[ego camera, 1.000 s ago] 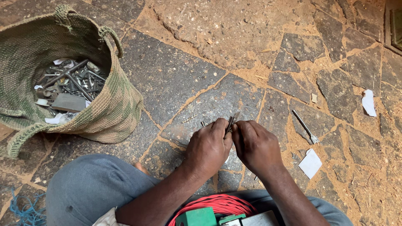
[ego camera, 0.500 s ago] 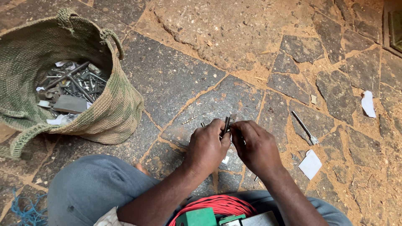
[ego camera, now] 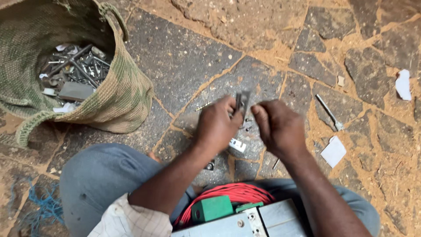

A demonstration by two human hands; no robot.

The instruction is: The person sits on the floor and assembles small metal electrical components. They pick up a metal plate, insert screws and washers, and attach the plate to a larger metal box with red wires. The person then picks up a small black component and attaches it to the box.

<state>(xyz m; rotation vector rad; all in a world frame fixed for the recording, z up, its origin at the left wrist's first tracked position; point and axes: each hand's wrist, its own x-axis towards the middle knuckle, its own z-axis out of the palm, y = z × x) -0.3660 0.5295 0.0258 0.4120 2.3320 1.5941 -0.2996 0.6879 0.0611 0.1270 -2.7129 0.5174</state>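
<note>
Two hands: left hand (ego camera: 217,127) fingers pinching small metal plate (ego camera: 242,102); right hand (ego camera: 278,127) fingers curled beside, empty

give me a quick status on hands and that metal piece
Left hand pinching small metal bracket. Right hand beside it, fingers curled, contact unclear. Loose screws on stone floor below.

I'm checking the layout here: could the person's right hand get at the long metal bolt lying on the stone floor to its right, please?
Probably yes: the right hand is beside the long metal bolt, with only bare stone floor between them.
</note>
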